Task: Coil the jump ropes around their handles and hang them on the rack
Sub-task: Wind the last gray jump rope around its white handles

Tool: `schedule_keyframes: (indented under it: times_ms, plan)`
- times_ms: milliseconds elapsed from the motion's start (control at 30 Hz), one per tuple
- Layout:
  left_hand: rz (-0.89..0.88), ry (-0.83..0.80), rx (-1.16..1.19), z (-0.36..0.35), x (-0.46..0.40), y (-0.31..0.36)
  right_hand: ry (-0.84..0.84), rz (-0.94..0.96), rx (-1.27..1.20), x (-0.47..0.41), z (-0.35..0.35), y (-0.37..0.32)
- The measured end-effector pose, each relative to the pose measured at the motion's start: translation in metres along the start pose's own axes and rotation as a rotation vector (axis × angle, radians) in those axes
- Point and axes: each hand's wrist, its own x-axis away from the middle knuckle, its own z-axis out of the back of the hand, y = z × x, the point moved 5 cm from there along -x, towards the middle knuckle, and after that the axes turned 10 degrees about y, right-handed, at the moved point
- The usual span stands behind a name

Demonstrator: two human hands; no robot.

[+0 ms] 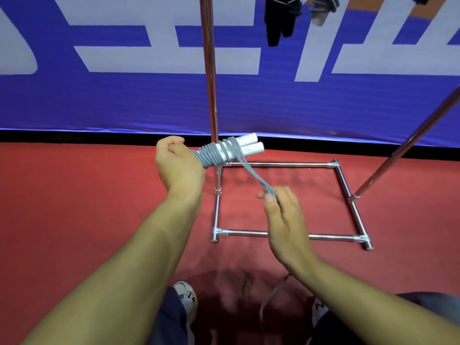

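My left hand [178, 161] grips a pair of white jump-rope handles [245, 145] held side by side, their ends pointing right. Grey rope [211, 154] is wound around them in several tight turns. A doubled strand [254, 174] runs down and right from the coil to my right hand [282, 215], which pinches it between thumb and fingers. The loose rope tail [272, 293] hangs blurred below my right wrist. The chrome rack [210, 70] stands just behind the handles.
The rack's rectangular base [286, 235] lies on the red floor, with a slanted chrome pole [408, 145] at the right. Coiled ropes, one black [280, 18] and one grey [322, 8], hang at the top. A blue banner covers the wall. My shoes [186, 298] show below.
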Motion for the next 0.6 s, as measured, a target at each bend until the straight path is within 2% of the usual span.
schedule_keyframes:
  times_ms: [100, 167, 267, 333, 400, 433, 467, 533, 600]
  plan:
    - [0.016, 0.024, 0.018, 0.004, -0.003, 0.004, -0.156, 0.170, 0.133, 0.008, -0.008, -0.003]
    - [0.015, -0.014, 0.029, 0.002, 0.001, 0.004, -0.299, 0.186, 0.153, 0.008, -0.017, 0.005]
    - [-0.021, -0.143, 0.052, -0.005, 0.015, 0.007, -0.408, 0.132, 0.271, -0.006, -0.018, 0.018]
    - [-0.020, -0.220, 0.080, -0.012, 0.025, 0.007, -0.421, -0.171, 0.154, -0.011, -0.019, 0.035]
    - [0.002, -0.239, 0.097, -0.015, 0.031, 0.007, -0.373, -0.597, -0.163, -0.005, -0.028, 0.046]
    - [0.015, -0.223, 0.097, -0.016, 0.030, 0.006, -0.330, -0.712, -0.314, -0.002, -0.033, 0.046]
    - [0.038, -0.195, 0.099, -0.016, 0.025, 0.005, -0.294, -0.745, -0.401, 0.001, -0.037, 0.044]
    - [0.113, -0.112, 0.103, -0.012, 0.011, 0.001, -0.265, -0.630, -0.383, 0.008, -0.035, 0.038]
    - [0.150, -0.052, 0.104, -0.009, -0.004, -0.002, -0.303, -0.315, -0.129, 0.015, -0.027, 0.034]
